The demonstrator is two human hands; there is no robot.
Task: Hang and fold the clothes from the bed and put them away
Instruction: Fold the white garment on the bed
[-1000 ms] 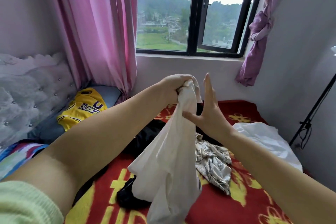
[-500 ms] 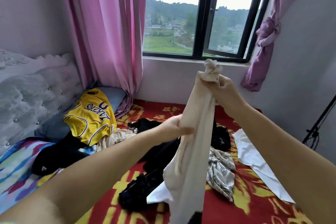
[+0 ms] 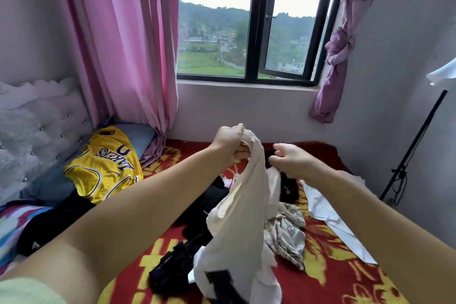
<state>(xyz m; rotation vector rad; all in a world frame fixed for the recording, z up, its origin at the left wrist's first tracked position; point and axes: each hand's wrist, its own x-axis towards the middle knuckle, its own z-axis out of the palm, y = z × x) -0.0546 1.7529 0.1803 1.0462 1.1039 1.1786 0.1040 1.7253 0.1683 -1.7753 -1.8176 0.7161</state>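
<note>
A cream garment (image 3: 240, 224) with a black printed mark near its lower end hangs over the bed. My left hand (image 3: 228, 142) is closed on its bunched top end, held up above the bed. My right hand (image 3: 287, 159) hovers just right of the cloth with fingers loosely curled and nothing in them. Below lie a yellow Lakers jersey (image 3: 106, 166), black clothes (image 3: 204, 202), a patterned beige garment (image 3: 286, 232) and a white garment (image 3: 330, 215) on the red and yellow bedspread (image 3: 328, 276).
A padded grey headboard (image 3: 37, 131) stands at the left. Pink curtain (image 3: 123, 44) hangs beside the window (image 3: 249, 32), with a tied purple curtain (image 3: 338, 57) on the right. A black stand (image 3: 414, 148) leans by the right wall.
The garment's top end passed from my right hand to my left hand. My right hand let go and dropped lower. The cloth now hangs lower over the bed.
</note>
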